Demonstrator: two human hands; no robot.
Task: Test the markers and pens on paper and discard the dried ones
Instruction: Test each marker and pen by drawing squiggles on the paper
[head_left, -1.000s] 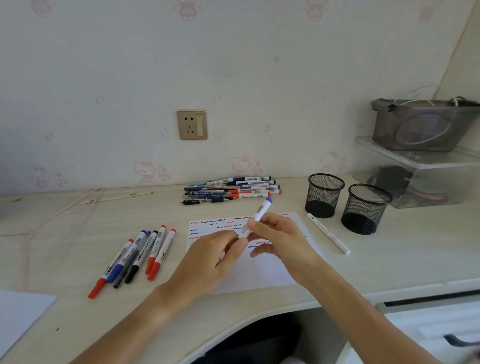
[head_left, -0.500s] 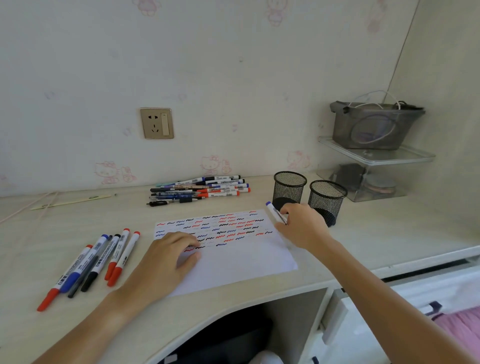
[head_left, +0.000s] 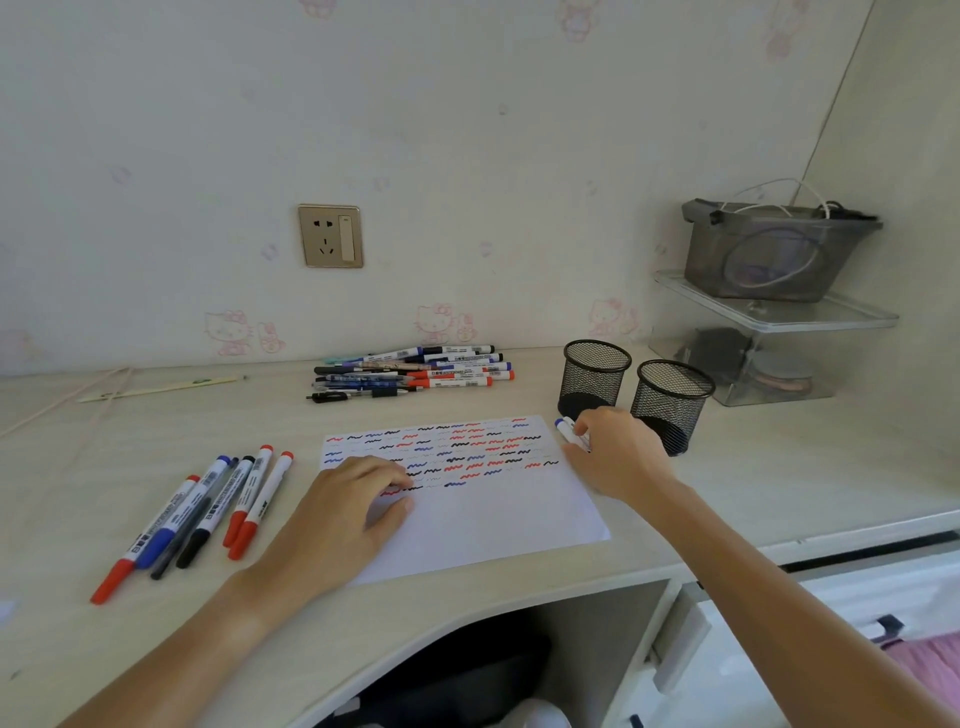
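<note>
marker: blue-capped marker, right of centre, just off the paper's top right corner.
right hand: fingers curled round it, apparently setting it aside.
left hand: flat, fingers relaxed, steadying the paper.
cups: two mesh cups just behind.

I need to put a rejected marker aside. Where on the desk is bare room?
Bare desk right of the mesh cups, and between the paper and the marker pile. Crowded: the marker row left of the paper, and around the right hand.
</note>
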